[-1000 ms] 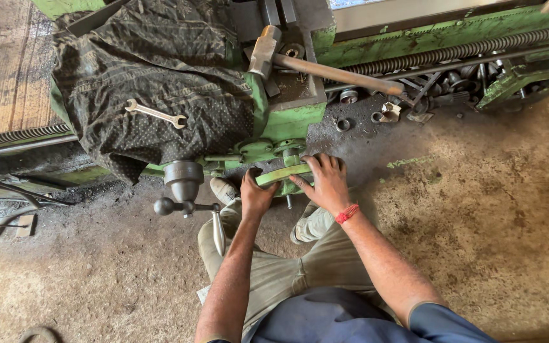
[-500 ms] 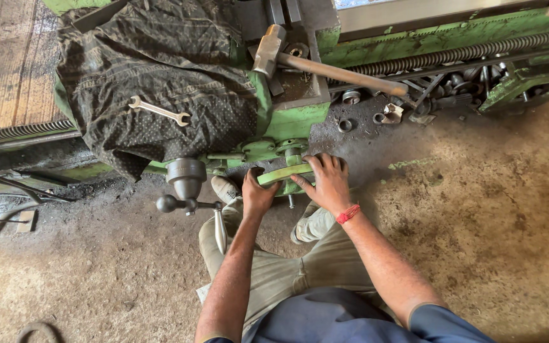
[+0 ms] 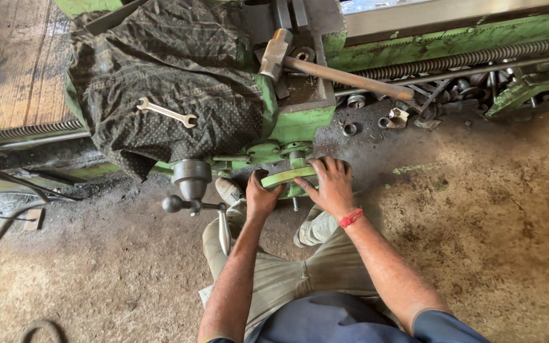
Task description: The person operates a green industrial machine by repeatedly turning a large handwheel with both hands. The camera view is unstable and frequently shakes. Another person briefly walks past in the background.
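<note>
Down at the front of the green lathe (image 3: 300,121), the person crouched on the dirt floor (image 3: 478,241) with both hands on a green handwheel (image 3: 287,176). Left hand (image 3: 260,198) had its fingers curled round the rim's near edge; right hand (image 3: 333,184) lay spread over the top, steadying it. Above, a hammer (image 3: 325,67) rested on the carriage and a spanner (image 3: 166,112) on dark cloth (image 3: 160,76), within reach.
</note>
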